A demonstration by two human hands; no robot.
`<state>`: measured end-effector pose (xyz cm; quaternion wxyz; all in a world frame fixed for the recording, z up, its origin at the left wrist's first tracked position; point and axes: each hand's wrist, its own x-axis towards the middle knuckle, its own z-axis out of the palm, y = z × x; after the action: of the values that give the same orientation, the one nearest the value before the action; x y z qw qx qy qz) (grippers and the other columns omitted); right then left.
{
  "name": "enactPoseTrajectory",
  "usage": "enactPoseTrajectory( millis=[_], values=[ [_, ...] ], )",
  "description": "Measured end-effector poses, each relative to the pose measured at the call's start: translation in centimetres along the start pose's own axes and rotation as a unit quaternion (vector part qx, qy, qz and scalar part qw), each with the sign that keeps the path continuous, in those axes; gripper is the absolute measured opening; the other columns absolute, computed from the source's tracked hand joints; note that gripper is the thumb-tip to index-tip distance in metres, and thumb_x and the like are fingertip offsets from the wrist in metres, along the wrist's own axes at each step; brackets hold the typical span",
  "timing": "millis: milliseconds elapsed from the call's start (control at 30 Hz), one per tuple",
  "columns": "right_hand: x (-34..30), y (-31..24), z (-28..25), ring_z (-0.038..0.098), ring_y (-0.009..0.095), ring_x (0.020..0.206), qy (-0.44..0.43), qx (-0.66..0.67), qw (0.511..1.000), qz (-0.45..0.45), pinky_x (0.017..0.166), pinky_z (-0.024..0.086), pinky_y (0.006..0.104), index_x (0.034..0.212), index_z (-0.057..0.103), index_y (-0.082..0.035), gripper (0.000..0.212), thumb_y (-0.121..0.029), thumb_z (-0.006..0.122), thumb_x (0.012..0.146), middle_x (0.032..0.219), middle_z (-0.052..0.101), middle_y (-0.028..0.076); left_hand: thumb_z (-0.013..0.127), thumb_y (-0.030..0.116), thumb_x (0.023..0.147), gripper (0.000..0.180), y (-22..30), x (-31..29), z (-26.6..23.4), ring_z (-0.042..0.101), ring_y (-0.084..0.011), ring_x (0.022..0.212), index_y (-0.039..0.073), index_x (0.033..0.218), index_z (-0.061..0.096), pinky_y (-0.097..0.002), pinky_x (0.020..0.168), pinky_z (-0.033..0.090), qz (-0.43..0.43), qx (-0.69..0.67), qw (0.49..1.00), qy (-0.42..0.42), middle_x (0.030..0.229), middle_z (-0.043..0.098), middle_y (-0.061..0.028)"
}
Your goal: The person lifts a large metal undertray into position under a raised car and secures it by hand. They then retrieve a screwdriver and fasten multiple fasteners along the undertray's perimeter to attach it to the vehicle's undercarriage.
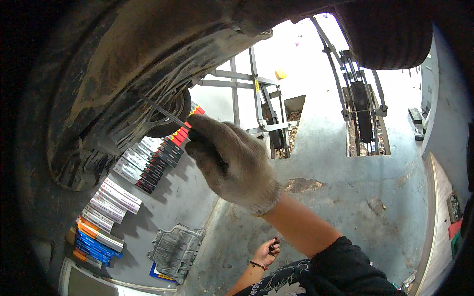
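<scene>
My right hand [234,160], in a dirty knit work glove, is raised toward the underside of a vehicle [116,69]. It is closed round a thin metal rod-like tool [165,112]; the glove hides the grip end. The rod's far end reaches the dark, grimy underbody, and I cannot tell what it touches. Lower down, near my body, my left hand [265,252] is bare, with a bracelet at the wrist. Its fingers are curled round a small black object [273,243] too small to name.
A tyre [390,34] hangs at the upper right. Lift arms [363,98] stand in floor recesses beyond my hand. Boxes [118,195] line the left wall. A dark ribbed pan-like part [177,251] leans below them. The grey floor [340,207] has worn patches.
</scene>
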<state>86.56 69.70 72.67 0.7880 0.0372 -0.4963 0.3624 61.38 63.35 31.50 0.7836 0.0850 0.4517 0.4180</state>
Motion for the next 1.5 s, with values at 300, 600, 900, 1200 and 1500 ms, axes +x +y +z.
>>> enactPoseTrajectory(
  millis=[300, 600, 900, 1200, 1500],
  values=[
    [-0.1, -1.0, -0.7, 0.067, 0.017, 0.068, -0.014, -0.029, 0.999, -0.016, 0.056, 0.052, 0.0291, 0.129, 0.063, -0.004, 0.033, -0.017, 0.067, 0.098, 0.090, 0.070, 0.009, 0.049, 0.019, 0.108, 0.022, 0.8, -0.5, 1.9, 0.050, -0.0166, 0.073, 0.004, 0.117, 0.062, -0.0284, 0.060, 0.042, -0.009, -0.006, 0.999, -0.046, 0.090, 0.060, -0.0059],
    [0.4, -1.0, -1.5, 0.059, 0.011, 0.061, -0.118, 0.331, 0.896, 0.270, 0.049, 0.042, 0.0232, 0.129, 0.063, -0.006, 0.034, -0.024, 0.066, 0.100, 0.083, 0.066, 0.002, 0.043, 0.012, 0.098, 0.036, -0.2, -3.4, 2.0, 0.054, -0.0221, 0.083, -0.001, 0.125, 0.063, -0.0310, 0.068, 0.047, 0.032, 0.000, 0.999, -0.015, 0.103, 0.063, -0.0113],
    [0.7, -0.6, -0.1, 0.072, 0.032, 0.076, -0.009, -0.149, 0.983, -0.102, 0.068, 0.056, 0.0397, 0.119, 0.066, -0.002, 0.025, -0.013, 0.067, 0.096, 0.092, 0.073, 0.017, 0.052, 0.022, 0.108, 0.029, -3.5, -7.9, -0.3, 0.055, -0.0174, 0.083, 0.002, 0.127, 0.062, -0.0295, 0.067, 0.045, 0.044, 0.004, 0.999, -0.027, 0.105, 0.063, -0.0066],
    [-2.1, -0.2, -1.4, 0.053, 0.006, 0.055, -0.060, 0.115, 0.981, 0.142, 0.045, 0.036, 0.0195, 0.134, 0.062, 0.001, 0.042, -0.022, 0.064, 0.099, 0.080, 0.066, 0.006, 0.053, 0.038, 0.110, 0.032, -1.9, -8.4, -2.5, 0.048, -0.0135, 0.073, 0.008, 0.115, 0.061, -0.0268, 0.060, 0.040, 0.072, -0.004, 0.993, 0.090, 0.088, 0.055, -0.0012],
    [-21.3, 12.9, 0.5, 0.069, 0.021, 0.083, -0.162, -0.135, 0.864, 0.457, 0.075, 0.055, 0.0342, 0.129, 0.065, -0.001, 0.043, -0.023, 0.069, 0.093, 0.095, 0.072, 0.011, 0.036, 0.034, 0.104, 0.035, 8.0, -9.4, -11.6, 0.047, -0.0176, 0.070, 0.007, 0.103, 0.058, -0.0318, 0.060, 0.039, 0.055, -0.043, 0.997, 0.020, 0.085, 0.054, -0.0039]
  ],
)
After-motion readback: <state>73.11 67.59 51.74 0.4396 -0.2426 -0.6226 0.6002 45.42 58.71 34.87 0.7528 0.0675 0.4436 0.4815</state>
